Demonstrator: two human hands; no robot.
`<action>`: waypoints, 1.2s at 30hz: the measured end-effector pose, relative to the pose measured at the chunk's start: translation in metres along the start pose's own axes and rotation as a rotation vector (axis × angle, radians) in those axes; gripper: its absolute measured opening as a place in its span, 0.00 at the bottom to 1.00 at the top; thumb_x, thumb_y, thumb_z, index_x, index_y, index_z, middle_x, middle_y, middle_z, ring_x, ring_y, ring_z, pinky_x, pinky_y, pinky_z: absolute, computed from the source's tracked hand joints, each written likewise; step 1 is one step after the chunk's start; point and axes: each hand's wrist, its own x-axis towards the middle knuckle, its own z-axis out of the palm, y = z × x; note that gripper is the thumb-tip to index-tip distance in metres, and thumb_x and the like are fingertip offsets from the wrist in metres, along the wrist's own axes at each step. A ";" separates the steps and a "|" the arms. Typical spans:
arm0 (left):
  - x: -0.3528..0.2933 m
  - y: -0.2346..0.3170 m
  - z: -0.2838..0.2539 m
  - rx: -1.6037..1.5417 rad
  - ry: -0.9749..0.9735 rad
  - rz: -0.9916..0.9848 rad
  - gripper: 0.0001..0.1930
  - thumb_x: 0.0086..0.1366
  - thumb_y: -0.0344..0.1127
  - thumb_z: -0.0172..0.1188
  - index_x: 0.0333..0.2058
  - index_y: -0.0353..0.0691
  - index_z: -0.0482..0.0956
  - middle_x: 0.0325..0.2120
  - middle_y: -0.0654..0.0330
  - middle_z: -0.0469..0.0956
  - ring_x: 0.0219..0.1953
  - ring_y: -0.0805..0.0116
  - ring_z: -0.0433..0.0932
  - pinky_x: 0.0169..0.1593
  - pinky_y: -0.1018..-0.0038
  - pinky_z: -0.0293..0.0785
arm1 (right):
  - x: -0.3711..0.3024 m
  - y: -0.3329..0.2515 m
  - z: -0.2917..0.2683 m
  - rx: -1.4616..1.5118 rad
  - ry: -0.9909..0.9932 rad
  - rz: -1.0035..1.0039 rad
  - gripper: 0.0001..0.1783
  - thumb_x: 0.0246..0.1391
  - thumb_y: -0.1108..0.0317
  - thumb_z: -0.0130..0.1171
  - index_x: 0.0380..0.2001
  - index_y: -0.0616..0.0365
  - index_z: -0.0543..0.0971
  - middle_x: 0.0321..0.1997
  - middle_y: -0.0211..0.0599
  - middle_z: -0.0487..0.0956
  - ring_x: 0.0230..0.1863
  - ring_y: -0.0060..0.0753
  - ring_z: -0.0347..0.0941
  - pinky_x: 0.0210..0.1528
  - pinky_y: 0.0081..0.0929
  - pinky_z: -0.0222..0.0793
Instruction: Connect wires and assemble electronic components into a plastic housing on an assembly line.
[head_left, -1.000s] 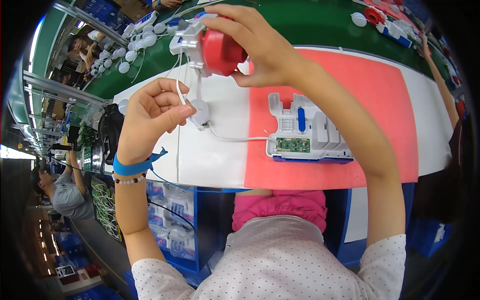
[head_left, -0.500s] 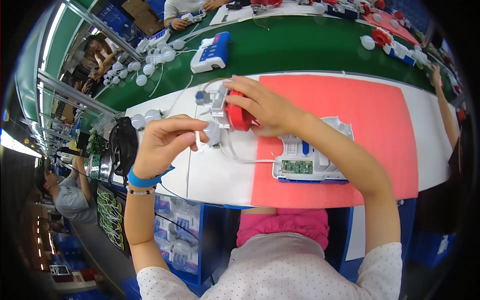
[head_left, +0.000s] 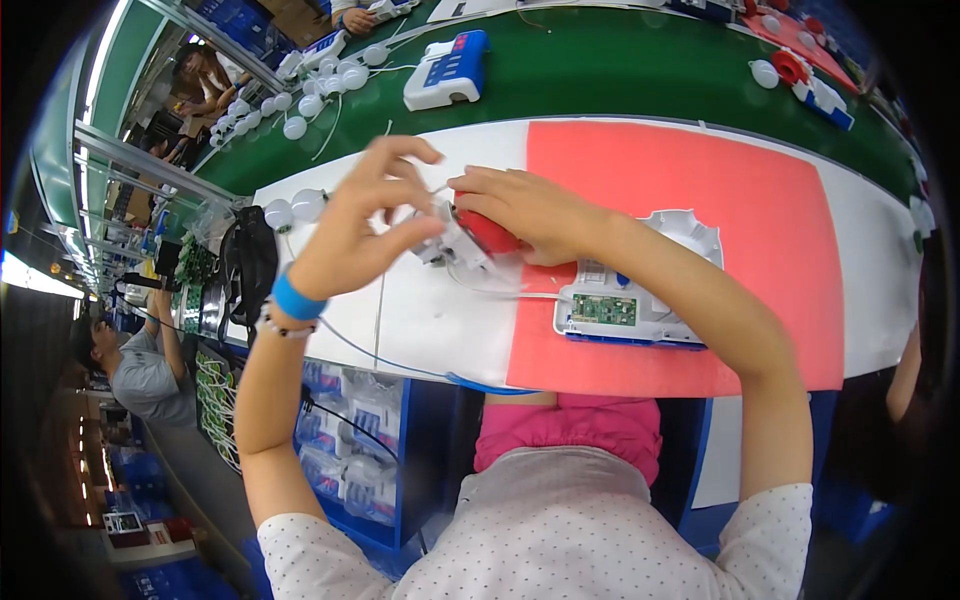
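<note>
My right hand (head_left: 540, 215) is wrapped over a red round part (head_left: 483, 228), which is joined to a white-grey plastic piece (head_left: 462, 247). Just left of that piece, my left hand (head_left: 372, 225) is raised with its fingers apart and slightly blurred. Its thumb tip overlaps the piece, and I cannot tell whether they touch. A white cable (head_left: 515, 294) runs from the piece toward an opened white housing (head_left: 680, 318), which has a green circuit board (head_left: 603, 309) inside. My right forearm partly covers that housing, which rests on a red mat (head_left: 770, 240).
Two white bulbs (head_left: 294, 209) lie left of my left hand, near a black bag (head_left: 245, 260). Beyond the white worktop (head_left: 430, 345), a blue-and-white device (head_left: 447, 72) and several bulbs (head_left: 340, 80) sit on the green surface (head_left: 590, 75). A blue cord (head_left: 470, 382) runs along the front edge.
My left hand has lifted, moved right and away from me, and spread from its pinch on a small white piece. The red part has tilted in my right hand; the view has shifted slightly.
</note>
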 end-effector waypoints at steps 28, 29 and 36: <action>0.056 0.003 0.142 -0.104 -0.876 -0.100 0.04 0.43 0.27 0.55 0.19 0.33 0.77 0.17 0.53 0.75 0.21 0.59 0.74 0.27 0.73 0.69 | -0.130 -0.060 -0.011 -0.270 0.153 0.560 0.25 0.32 0.64 0.65 0.39 0.57 0.73 0.50 0.39 0.69 0.56 0.39 0.60 0.57 0.41 0.54; 0.057 0.003 0.142 -0.099 -0.913 -0.092 0.04 0.43 0.26 0.55 0.19 0.33 0.77 0.17 0.53 0.75 0.21 0.59 0.74 0.27 0.73 0.70 | -0.129 -0.059 -0.010 -0.229 0.169 0.567 0.24 0.33 0.65 0.64 0.38 0.57 0.73 0.49 0.38 0.69 0.55 0.39 0.60 0.57 0.41 0.54; 0.061 -0.002 0.148 -0.016 -0.948 0.040 0.03 0.40 0.24 0.56 0.19 0.34 0.77 0.15 0.52 0.73 0.19 0.57 0.72 0.25 0.70 0.68 | -0.130 -0.059 -0.010 -0.182 0.215 0.570 0.17 0.35 0.69 0.58 0.34 0.59 0.74 0.45 0.38 0.72 0.53 0.38 0.62 0.57 0.40 0.54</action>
